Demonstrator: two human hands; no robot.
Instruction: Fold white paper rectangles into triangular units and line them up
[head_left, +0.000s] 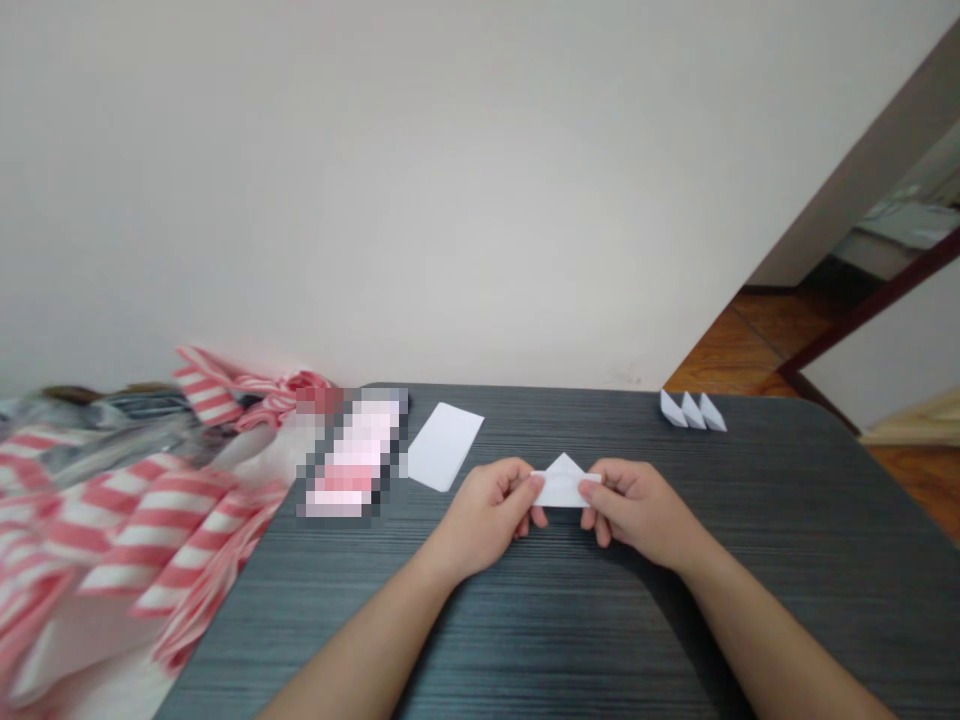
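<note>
paper (564, 490), white and folded, sits between the two hands over the middle of the dark table (540, 640), with a triangular peak pointing to the far side and a straight edge along the near side. the left hand (491, 510) pinches its left end between thumb and fingers, and the right hand (637, 505) pinches its right end in the same way, so the hands are apart from each other, joined only by the piece they grip. whether it touches the tabletop, i cannot tell. just beyond the left hand, to the far left, lie blank white sheets (445, 446), and left of these is a pixelated object (354, 450) whose details are hidden. at the far right of the table, three small folded pieces (693, 411) stand in a close row. red-and-white striped cloth (161, 510) is heaped left of the table, a pale wall (480, 200) rises on the far side, and brown flooring (716, 340) shows at the far right
</note>
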